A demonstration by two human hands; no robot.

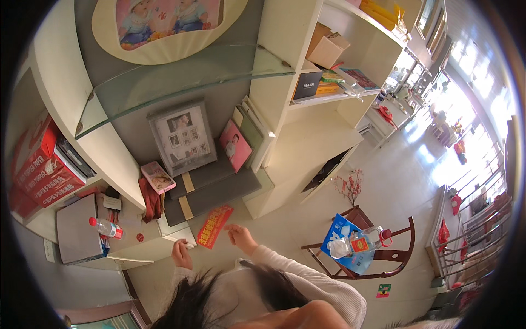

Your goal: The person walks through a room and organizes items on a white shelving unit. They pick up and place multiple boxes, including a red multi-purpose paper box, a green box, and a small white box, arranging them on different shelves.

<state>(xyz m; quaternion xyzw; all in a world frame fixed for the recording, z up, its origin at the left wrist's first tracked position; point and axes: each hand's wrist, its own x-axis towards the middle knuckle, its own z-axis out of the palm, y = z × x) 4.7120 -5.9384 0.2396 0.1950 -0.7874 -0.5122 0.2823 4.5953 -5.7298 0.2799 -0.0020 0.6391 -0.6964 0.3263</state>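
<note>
A red card with yellow printed writing (215, 227) lies in front of me, below the shelf edge, between my two hands. My right hand (241, 237) is just to its right with curled fingers, close to the card's edge; whether a fingertip touches it I cannot tell. My left hand (181, 254) is at its lower left, fingers bent, near the corner of a white cabinet. Dark grey flat boxes with tan bands (218, 193) rest on the shelf beyond the card. On them stand a grey picture frame (183, 137) and a pink photo panel (236, 145); a small pink box (158, 177) is beside them.
A glass shelf (185, 82) spans the white unit above. At left, a plastic bottle with a red cap (107, 228) lies near a grey box (77, 230). To the right, a wooden chair (400, 257) holds a large clear jug (361, 244) and a blue package (340, 230).
</note>
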